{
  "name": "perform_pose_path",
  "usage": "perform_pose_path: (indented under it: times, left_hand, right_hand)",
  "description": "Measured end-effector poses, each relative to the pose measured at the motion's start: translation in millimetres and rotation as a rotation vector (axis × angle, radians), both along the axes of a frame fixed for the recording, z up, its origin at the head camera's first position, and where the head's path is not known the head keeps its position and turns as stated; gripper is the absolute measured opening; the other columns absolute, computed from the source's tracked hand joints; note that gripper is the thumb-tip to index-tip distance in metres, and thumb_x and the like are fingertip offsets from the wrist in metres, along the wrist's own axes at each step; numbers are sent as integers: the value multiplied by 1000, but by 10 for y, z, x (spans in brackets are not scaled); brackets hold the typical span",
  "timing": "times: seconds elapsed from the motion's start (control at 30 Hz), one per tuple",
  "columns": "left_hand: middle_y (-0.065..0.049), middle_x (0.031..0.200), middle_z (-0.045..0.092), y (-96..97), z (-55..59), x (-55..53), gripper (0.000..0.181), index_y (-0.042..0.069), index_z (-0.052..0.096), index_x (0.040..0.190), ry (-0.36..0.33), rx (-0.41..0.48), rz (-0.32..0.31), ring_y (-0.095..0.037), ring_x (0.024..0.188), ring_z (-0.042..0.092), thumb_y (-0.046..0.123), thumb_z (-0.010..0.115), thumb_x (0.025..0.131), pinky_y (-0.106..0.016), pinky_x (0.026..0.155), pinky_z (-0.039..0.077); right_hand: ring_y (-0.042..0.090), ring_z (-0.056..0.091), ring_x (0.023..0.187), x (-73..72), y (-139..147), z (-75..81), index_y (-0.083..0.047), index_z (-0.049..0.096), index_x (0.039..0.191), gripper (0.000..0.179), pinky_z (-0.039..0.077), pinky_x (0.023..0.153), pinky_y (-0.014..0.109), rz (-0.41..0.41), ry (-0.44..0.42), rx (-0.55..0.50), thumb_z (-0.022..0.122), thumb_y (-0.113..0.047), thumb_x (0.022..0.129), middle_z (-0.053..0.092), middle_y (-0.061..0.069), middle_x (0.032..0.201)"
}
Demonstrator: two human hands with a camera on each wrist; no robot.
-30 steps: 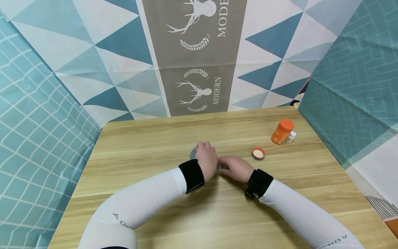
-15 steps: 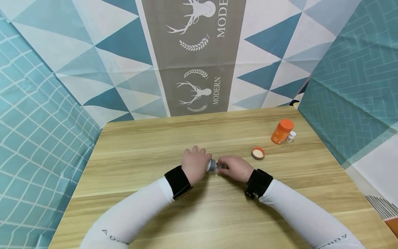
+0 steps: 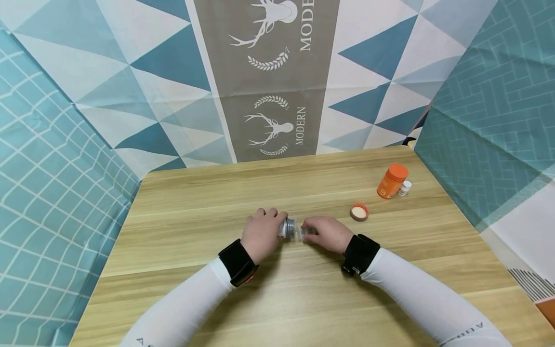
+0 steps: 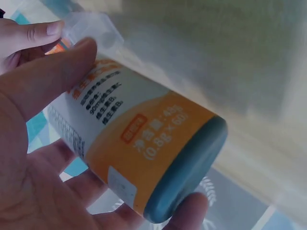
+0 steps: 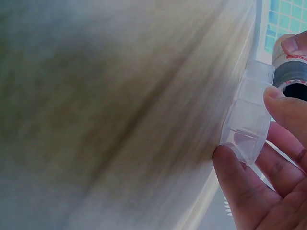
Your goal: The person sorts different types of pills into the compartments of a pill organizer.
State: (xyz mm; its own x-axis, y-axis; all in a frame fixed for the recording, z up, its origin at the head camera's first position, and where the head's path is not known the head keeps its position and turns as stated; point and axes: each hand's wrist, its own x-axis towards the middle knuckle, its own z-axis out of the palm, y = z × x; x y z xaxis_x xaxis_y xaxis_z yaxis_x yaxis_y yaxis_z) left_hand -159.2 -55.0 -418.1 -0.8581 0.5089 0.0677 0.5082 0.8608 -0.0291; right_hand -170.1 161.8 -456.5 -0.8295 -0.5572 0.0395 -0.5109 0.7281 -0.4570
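"What's above the middle of the tabletop (image 3: 269, 303)?"
"The left hand (image 3: 261, 233), gripping a tilted orange-and-white bottle (image 4: 139, 129); the right hand (image 3: 330, 234), pinching a clear compartmented case (image 5: 249, 112)."
"Close together?"
"The bottle's grey end (image 3: 291, 228) is just beside the case. A lid (image 3: 359, 212) lies farther right."

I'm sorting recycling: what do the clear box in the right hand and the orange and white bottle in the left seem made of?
The clear compartmented box looks like glossy plastic: see-through walls, bright edges. The cylindrical orange and white bottle is probably plastic, smooth and printed: its dark base shows soft sheen, though coated metal remains possible.
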Motion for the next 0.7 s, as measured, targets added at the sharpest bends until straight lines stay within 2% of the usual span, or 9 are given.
perform_pose_path:
  times: [0.07,0.2,0.33,0.47,0.57,0.7]
  left_hand:
    - [-4,113,62,-27,-34,7,58,21,58,129,0,48,-4,-30,93,55,36,80,78,-50,66,52]
    - [-4,118,62,-80,-103,29,61,20,57,129,-6,158,-10,-31,101,53,36,81,76,-51,76,49]
    - [-4,120,62,-139,-163,69,61,18,57,128,1,288,-17,-29,109,48,33,83,75,-50,86,44]
    - [-5,121,63,-188,-192,138,63,16,57,129,-6,409,-18,-27,106,48,29,84,74,-47,90,43]
    - [-5,122,62,-208,-183,208,64,14,56,129,-59,492,-17,-24,106,50,26,84,73,-44,91,45]
    - [-6,122,61,-215,-151,311,65,10,54,130,-177,597,-13,-18,108,52,26,84,74,-40,91,48]
  right_hand:
    - [8,55,75,1,-8,-1,-13,67,101,19,50,68,32,-2,0,6,73,-24,87,67,-4,90]
    - [8,55,77,9,-26,-13,-12,67,103,20,50,69,32,-2,3,15,72,-25,88,67,-3,92]
    - [9,57,85,38,-29,-21,-11,65,108,24,51,74,33,-7,10,18,70,-26,89,67,0,99]
    - [14,57,96,75,27,26,-9,63,113,29,51,83,38,-41,35,-23,68,-27,90,65,5,109]
    - [19,55,106,77,147,89,-6,63,114,31,49,91,44,-95,72,-60,66,-26,91,63,9,116]
    - [23,53,110,39,414,152,-3,62,115,31,47,93,47,-173,130,-60,66,-24,92,60,11,119]
